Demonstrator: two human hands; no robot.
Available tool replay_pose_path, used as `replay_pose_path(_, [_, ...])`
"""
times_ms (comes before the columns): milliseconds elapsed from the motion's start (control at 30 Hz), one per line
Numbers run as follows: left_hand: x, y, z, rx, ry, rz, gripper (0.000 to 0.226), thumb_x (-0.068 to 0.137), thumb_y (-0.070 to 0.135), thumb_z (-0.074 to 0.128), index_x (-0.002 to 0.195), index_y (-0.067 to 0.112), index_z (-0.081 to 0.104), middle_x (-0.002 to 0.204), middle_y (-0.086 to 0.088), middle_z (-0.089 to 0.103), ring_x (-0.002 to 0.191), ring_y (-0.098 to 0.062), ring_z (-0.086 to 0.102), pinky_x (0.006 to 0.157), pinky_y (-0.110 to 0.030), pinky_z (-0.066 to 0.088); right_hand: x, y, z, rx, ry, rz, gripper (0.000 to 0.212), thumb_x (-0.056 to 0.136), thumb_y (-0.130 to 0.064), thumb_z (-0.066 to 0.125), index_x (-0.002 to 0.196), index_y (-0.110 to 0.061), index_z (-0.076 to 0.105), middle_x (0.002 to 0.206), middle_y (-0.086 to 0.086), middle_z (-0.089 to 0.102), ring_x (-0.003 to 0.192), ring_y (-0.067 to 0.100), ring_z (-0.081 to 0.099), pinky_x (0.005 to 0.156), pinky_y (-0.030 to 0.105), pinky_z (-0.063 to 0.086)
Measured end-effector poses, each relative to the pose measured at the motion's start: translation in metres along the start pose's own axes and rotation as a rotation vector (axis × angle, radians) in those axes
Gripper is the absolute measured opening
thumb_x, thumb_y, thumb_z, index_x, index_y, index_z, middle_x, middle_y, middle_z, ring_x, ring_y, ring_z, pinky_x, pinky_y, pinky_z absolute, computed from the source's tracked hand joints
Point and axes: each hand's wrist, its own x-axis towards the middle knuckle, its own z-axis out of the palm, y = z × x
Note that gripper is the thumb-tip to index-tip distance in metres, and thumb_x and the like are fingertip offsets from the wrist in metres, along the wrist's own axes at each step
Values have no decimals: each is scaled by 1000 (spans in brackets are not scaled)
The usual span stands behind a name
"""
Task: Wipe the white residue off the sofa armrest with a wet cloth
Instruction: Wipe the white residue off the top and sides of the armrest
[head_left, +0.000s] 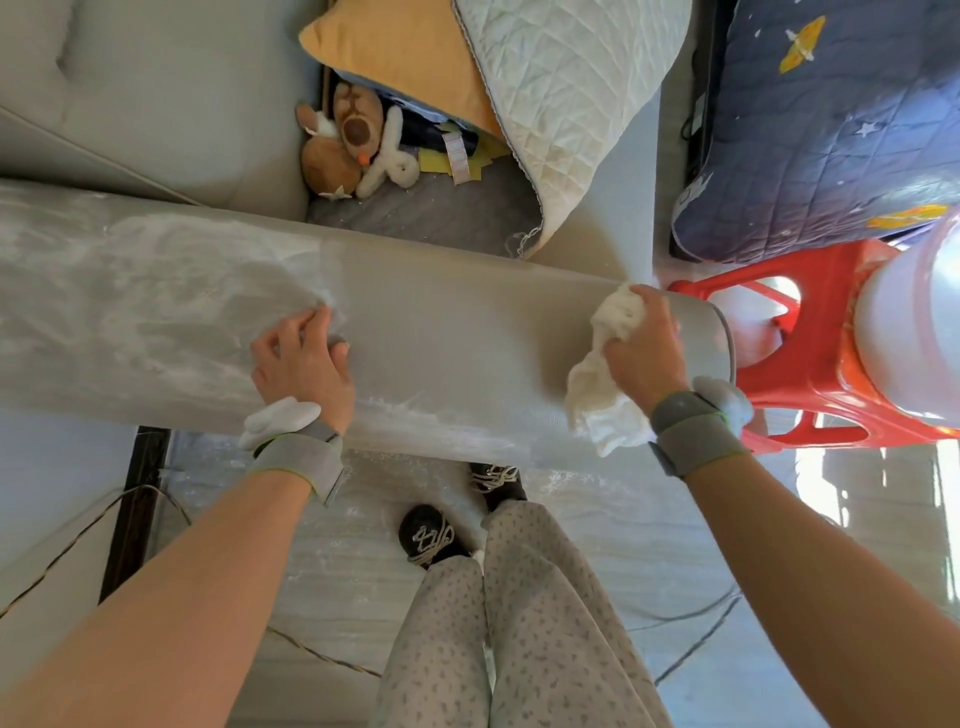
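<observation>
Armrest (441, 332) runs as 1 long band across the middle of the frame, its long axis left to right, its rounded end at the right by the red stool (826, 374). White residue (156, 291) covers the left stretch of its top, with a thinner streak along the near edge at lower centre; the stretch between the hands looks wiped bare.

Right hand (641, 348) sits at the right end of the armrest, fingers curled round 1 crumpled white cloth (602, 384) that it presses to the surface. Left hand (301, 358) rests on the armrest at the edge of the powdered area, fingers loosely bent and holding nothing that I can see. The 2 hands are well apart.

So the heavy residue lies left of both hands: it begins right at the left hand and is far from the cloth. My reading is that the next stroke has to carry the cloth leftward along the long axis, past the left hand, or take the near-edge streak first, which is just beside the cloth.

Counted: 1 cloth, 1 armrest, 2 hands, 2 grey wristbands, 1 stool.
</observation>
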Motion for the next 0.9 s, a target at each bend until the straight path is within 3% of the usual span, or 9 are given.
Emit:
replay_pose_path(233, [2,1,3,12,1,-15,43,94,21,49,137,20,43,140,-6,40,128,-36,29,96,-49,35,45,-3,-13,172,102,-173,61,78,-9,52,132,-32,38,129,5,48,118,24,48,101,46,42])
replay_pose_path(433, [1,2,2,16,1,-21,43,94,21,50,137,20,43,140,-6,39,128,-35,28,95,-48,35,60,-13,16,-199,3,-127,52,86,-21,48,134,-38,36,129,6,51,121,31,42,101,44,30])
replay_pose_path(533, [1,3,4,18,6,-38,42,95,21,49,137,20,42,141,-5,38,129,-34,28,96,-48,34,52,-18,19,-62,-27,-113,51,84,-15,48,129,-38,43,121,5,59,113,30,51,99,41,40])
replay_pose_path(733, [1,4,7,35,5,-55,42,95,21,47,137,21,41,141,-4,37,129,-34,27,97,-48,33,-7,-32,45,-6,-144,-431,65,58,-14,43,121,-17,59,112,13,65,99,32,58,83,39,49])
replay_pose_path(800, [0,5,5,30,4,-59,42,95,21,47,136,21,42,141,-5,37,129,-34,26,97,-48,32,-24,-33,54,128,-241,-471,54,65,-7,50,117,-15,60,108,13,64,98,32,59,81,42,51])
replay_pose_path(833, [0,6,5,29,1,-59,42,95,21,47,136,21,42,141,-5,37,130,-34,26,97,-49,32,-30,-34,54,237,-297,-442,49,70,1,54,116,-17,59,107,9,63,98,25,60,82,41,53])
replay_pose_path(900, [0,6,3,35,-11,-66,42,95,21,47,137,21,41,142,-6,36,130,-34,25,97,-50,33,-35,-30,49,475,-333,-341,47,78,12,54,113,-20,54,101,-5,59,91,0,59,83,22,52])
